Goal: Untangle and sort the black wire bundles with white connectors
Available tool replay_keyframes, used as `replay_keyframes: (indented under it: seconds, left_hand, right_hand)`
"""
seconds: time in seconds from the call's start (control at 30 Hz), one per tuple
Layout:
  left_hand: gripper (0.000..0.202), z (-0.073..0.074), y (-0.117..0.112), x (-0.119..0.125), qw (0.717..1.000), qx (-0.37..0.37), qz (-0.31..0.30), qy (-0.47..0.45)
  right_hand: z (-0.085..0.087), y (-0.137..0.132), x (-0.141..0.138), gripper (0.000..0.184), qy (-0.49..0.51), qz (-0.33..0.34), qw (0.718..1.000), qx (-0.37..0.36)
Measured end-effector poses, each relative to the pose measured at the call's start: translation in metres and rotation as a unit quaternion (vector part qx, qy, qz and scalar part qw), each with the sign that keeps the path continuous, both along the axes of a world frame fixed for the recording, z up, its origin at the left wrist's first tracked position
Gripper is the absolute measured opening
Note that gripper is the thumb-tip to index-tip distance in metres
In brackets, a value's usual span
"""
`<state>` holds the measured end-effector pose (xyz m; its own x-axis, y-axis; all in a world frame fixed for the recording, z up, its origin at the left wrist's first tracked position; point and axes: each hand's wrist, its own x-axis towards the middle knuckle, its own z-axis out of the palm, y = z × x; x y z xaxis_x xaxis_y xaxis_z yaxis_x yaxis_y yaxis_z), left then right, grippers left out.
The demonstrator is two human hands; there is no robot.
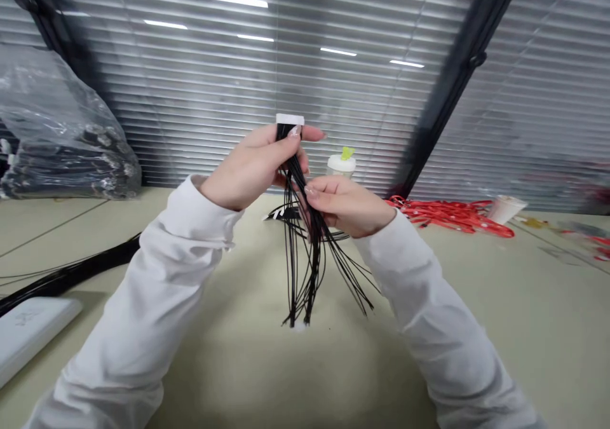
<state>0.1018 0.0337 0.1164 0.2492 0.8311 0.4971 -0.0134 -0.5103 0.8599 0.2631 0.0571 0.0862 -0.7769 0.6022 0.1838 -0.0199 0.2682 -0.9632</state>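
A bundle of thin black wires [305,270] hangs down from a white connector [290,119] held up above the table. My left hand [252,168] pinches the wires just under the connector, fingers closed. My right hand [345,203] is closed round the wires a little lower, thumb and fingers pressed together on several strands. The loose wire ends dangle close to the tabletop. Both arms wear white sleeves.
A pale table [500,302] runs under my arms. A clear bag of black parts [61,149] sits far left, a black cable bundle [71,273] and a white flat box [28,330] lie at left. Red wires [452,216], a white cup [505,210] and a white jar [341,164] lie behind.
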Motion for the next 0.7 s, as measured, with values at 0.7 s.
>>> replay_keyframes:
  seconds: [0.7]
  left_hand:
    - [0.027, 0.018, -0.018, -0.02, 0.935, 0.144, 0.102, 0.308]
  right_hand:
    - [0.03, -0.024, 0.026, 0.028, -0.19, -0.317, 0.756, 0.54]
